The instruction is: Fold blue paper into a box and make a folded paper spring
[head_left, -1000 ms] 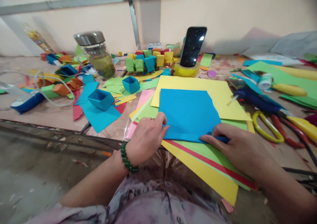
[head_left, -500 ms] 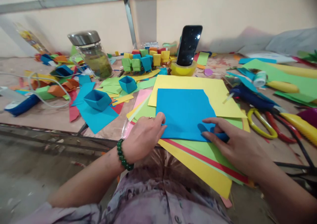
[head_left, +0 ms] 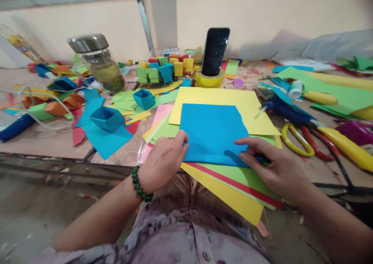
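Note:
A blue sheet of paper [head_left: 212, 128] lies in front of me on a fanned pile of coloured sheets, its right edge slightly uneven. My left hand [head_left: 167, 157] is closed at the sheet's lower left edge, thumb and forefinger pressed together on it. At the lower right edge, my right hand [head_left: 268, 163] has its thumb and bent forefinger on the paper; its other fingers are curled and partly hidden. Beneath the blue sheet, a yellow sheet [head_left: 262, 120] sticks out at the back, with green, red and yellow sheets at the front.
Folded blue paper boxes [head_left: 107, 118], scraps and a lidded glass jar [head_left: 106, 69] stand left. A phone [head_left: 215, 50] leans in a yellow tape roll [head_left: 208, 80] behind the pile. To the right lie a glue gun [head_left: 287, 110], yellow-handled scissors [head_left: 297, 141] and a yellow cutter [head_left: 346, 145].
The view has shifted slightly, so most things appear a little further left. Both hands stay at the blue sheet's lower corners; the right fingers have shifted slightly along its edge.

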`<state>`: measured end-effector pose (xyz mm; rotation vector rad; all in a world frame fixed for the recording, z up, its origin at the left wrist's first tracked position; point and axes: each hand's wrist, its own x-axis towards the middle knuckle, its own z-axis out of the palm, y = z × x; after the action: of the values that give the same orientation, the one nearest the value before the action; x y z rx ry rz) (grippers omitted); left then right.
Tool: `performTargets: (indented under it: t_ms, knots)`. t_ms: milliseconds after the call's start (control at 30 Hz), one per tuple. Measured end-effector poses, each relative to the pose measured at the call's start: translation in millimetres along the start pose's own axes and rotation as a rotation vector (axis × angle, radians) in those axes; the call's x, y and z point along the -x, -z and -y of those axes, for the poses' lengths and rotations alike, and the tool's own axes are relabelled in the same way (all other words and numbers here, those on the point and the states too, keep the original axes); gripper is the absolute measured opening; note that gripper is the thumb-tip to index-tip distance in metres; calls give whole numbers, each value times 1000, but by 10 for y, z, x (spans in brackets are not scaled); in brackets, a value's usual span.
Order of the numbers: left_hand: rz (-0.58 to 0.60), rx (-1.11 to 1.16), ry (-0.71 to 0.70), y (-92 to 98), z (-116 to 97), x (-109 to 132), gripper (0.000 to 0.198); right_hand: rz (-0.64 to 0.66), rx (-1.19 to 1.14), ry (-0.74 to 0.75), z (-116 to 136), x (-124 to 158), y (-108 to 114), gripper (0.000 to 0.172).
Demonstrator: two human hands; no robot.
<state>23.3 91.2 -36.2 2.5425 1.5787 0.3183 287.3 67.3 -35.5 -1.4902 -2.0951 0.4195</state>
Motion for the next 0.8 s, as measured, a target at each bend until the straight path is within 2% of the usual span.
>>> performTargets:
  t_ms: [167,267,367,467,600,700,800]
  knots:
    - [-8,77,18,3,13,-6,17,-6,23,34,-13,24,-29,26]
    - [-25,324,39,30,80,14,23,-82,44,67,-51,53,-54,23]
    - [48,631,43,62,156,55,37,-165,83,104,-95,65,-76,20]
    - [79,761,75,72,188,90,42,-179,126,173,-118,52,-95,19]
    - [87,824,99,70,175,90,31,-195,214,267,-110,48,-110,20]
    - [100,737,60,102,156,65,23,-174,238,262,-106,69,-117,21]
    - [129,616,29,160,133,34,24,-166,224,245,-114,85,-123,21]
